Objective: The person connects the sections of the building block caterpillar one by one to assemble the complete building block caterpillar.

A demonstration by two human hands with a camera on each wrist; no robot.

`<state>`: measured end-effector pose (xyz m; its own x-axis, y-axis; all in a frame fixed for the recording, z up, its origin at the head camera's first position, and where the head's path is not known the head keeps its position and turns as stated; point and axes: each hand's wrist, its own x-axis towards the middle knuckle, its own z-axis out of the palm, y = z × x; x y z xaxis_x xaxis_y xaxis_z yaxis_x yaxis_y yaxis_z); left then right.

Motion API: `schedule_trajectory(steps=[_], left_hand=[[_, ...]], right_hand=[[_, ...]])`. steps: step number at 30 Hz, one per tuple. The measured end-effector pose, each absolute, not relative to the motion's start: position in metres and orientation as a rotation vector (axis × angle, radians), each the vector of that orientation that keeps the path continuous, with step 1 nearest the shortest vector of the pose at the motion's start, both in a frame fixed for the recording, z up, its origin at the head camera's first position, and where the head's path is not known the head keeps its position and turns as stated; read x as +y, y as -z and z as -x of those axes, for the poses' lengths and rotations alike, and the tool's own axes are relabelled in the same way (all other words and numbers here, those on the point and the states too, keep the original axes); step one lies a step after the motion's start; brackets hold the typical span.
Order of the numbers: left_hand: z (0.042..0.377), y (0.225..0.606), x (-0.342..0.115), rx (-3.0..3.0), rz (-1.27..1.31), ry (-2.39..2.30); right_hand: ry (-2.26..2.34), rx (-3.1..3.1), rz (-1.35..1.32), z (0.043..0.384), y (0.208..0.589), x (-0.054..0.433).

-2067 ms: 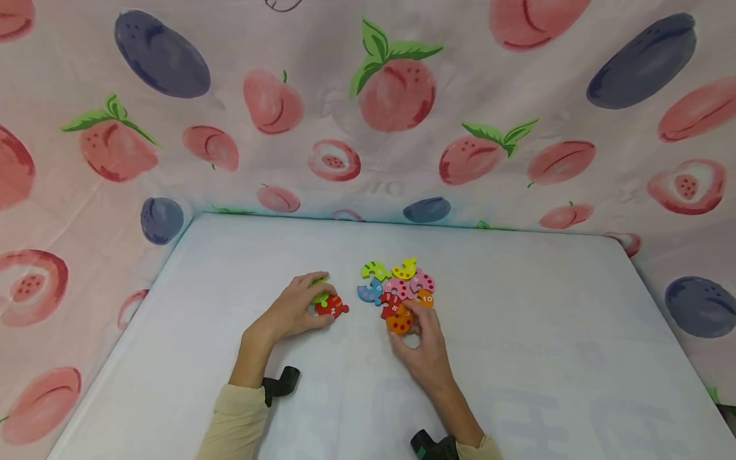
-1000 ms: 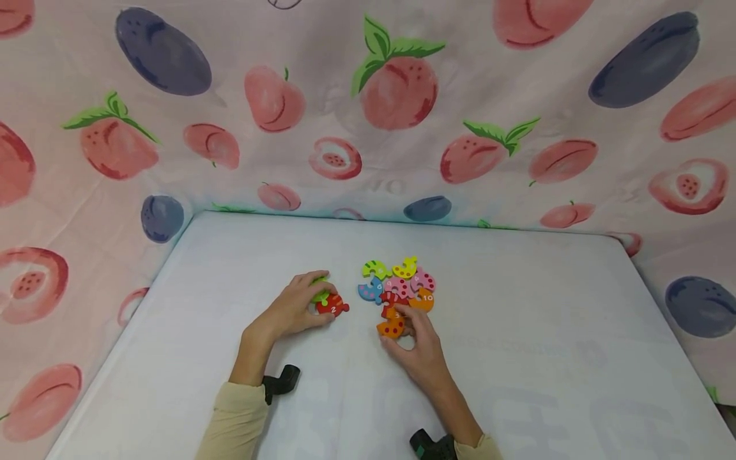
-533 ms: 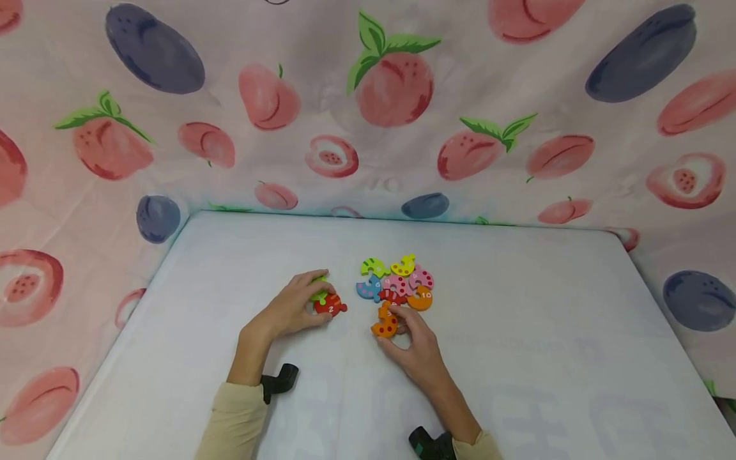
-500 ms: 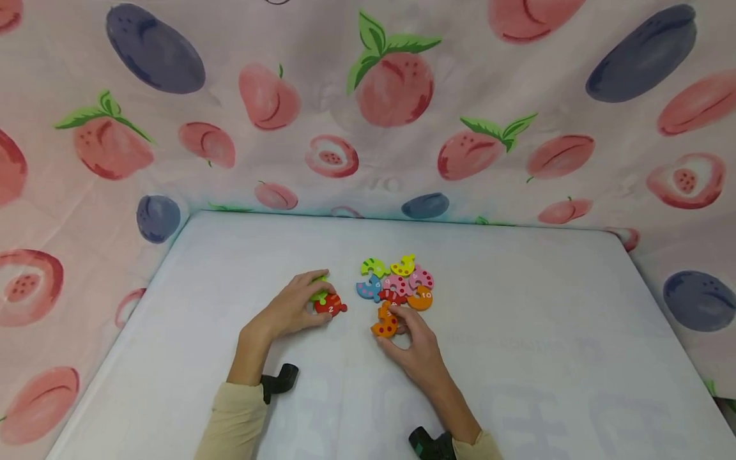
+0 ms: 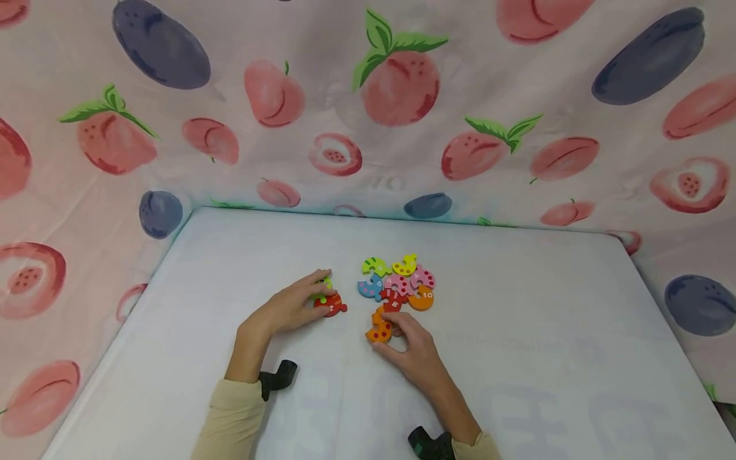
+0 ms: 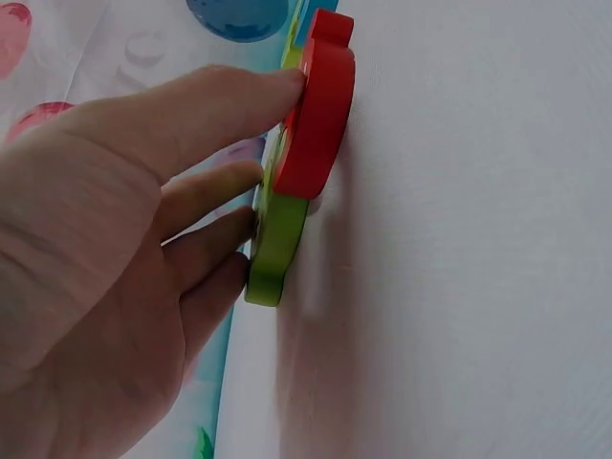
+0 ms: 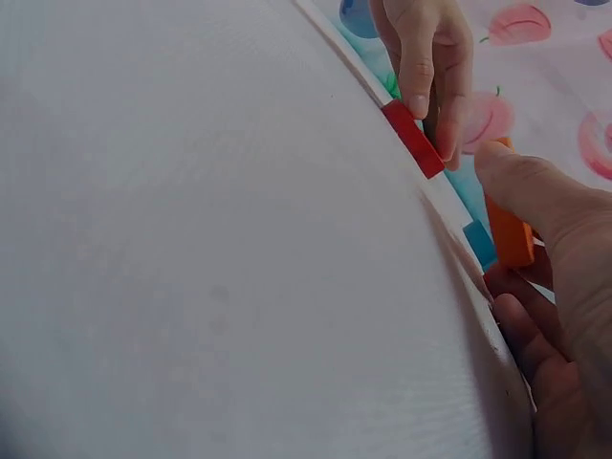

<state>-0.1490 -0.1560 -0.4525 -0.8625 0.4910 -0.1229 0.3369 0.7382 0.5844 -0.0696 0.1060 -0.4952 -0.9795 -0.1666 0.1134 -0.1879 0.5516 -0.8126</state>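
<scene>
Orange with dark dots, a chunky shaped piece (image 5: 379, 333) was pinched between the thumb and fingers of the right hand (image 5: 418, 354), just nearer than a multicoloured cluster of pieces (image 5: 398, 285) on the white table (image 5: 535, 300). To the left, the left hand (image 5: 286, 307) laid its thumb on a red piece (image 5: 335, 302) and loosely extended fingers on an adjoining green one (image 6: 278, 251). Uneven pressure might have parted those two; a careless sweep could have scattered the cluster.
</scene>
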Motion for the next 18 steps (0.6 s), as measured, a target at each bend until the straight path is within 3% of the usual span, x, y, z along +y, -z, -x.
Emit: schedule_trajectory(steps=[18], left_hand=[[0.152, 0.454, -0.158, 2.67, -0.691, -0.874]], right_hand=[[-1.486, -2.867, -0.406, 0.073, 0.489, 0.092]])
